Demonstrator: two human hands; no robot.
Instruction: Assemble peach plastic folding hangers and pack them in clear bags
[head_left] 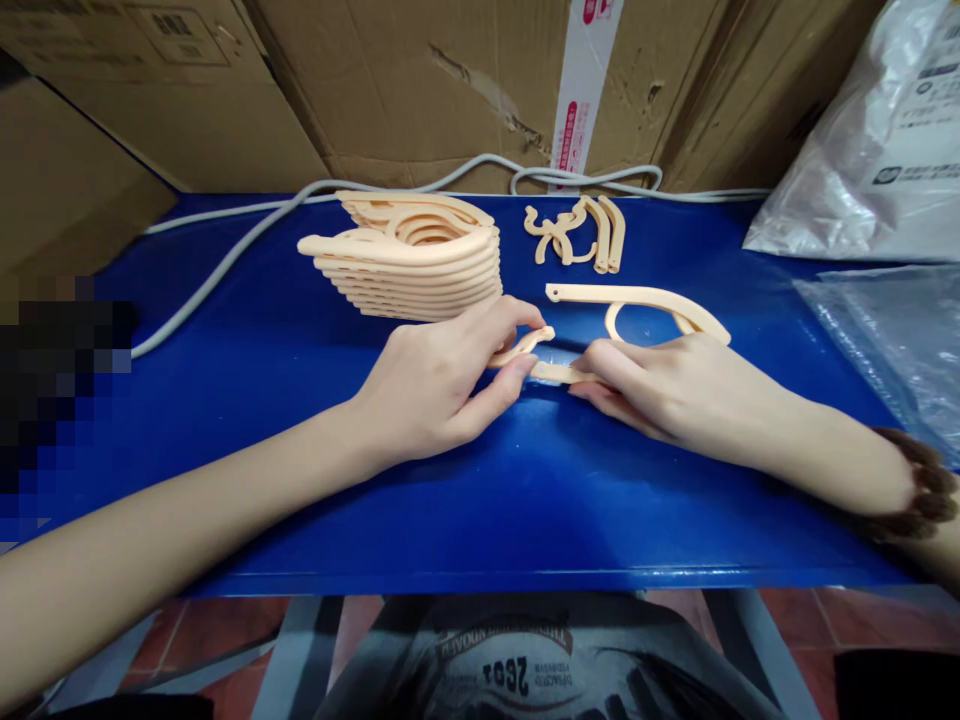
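In my left hand (439,375), a small curved cream plastic piece (527,344) is pinched between thumb and fingers; it looks like a hanger hook. My right hand (667,385) is closed on a cream plastic hanger arm (553,373), mostly hidden under the fingers. The two pieces are close together, and I cannot tell whether they touch. Just beyond my right hand lies a larger curved hanger part (637,295) with a ring shape below it. Behind my left hand rises a stack of folded cream hangers (412,262).
Loose hooks (556,238) and short curved arms (611,235) lie at the back of the blue table (480,500). A grey cable (240,265) runs along the cardboard boxes (435,100). Plastic bags (862,150) sit at the right.
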